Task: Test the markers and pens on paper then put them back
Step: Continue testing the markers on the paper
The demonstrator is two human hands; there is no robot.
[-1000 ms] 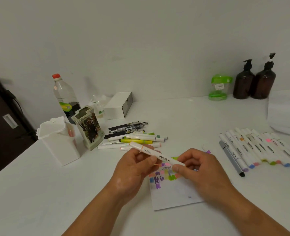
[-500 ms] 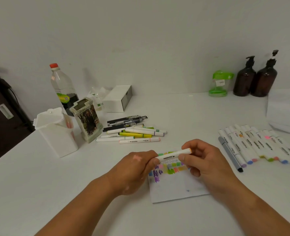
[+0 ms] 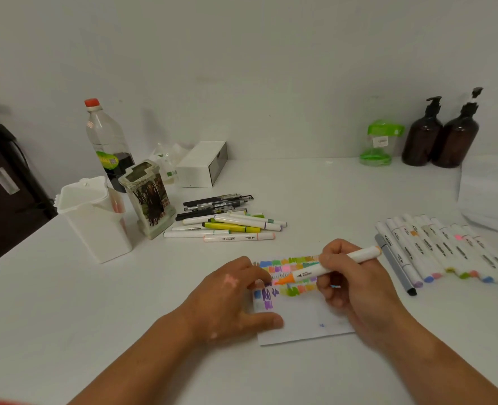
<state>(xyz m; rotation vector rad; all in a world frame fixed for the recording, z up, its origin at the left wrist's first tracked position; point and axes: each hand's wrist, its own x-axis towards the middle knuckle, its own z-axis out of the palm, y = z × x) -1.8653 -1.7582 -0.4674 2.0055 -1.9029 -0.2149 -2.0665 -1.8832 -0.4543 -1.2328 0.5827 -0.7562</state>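
Observation:
My right hand (image 3: 355,290) grips a white marker (image 3: 309,273) with its orange tip bare and pointing left, just above the paper (image 3: 300,320). The paper carries several coloured scribbles along its top. My left hand (image 3: 230,299) rests on the paper's left edge, thumb on the sheet; its curled fingers seem to hold the marker's cap, which is mostly hidden. A loose pile of markers and black pens (image 3: 230,226) lies behind the paper. A row of white markers (image 3: 434,252) lies to the right.
A white lidded holder (image 3: 95,220) and a patterned pen holder (image 3: 149,200) stand at the left. Behind them are a bottle (image 3: 107,144) and a white box (image 3: 204,163). A green container (image 3: 380,144) and two brown pump bottles (image 3: 440,135) stand by the wall.
The marker went from held by both hands to uncapped. My right hand now holds it alone, tip turned to the paper, and my left hand has dropped to the sheet's edge.

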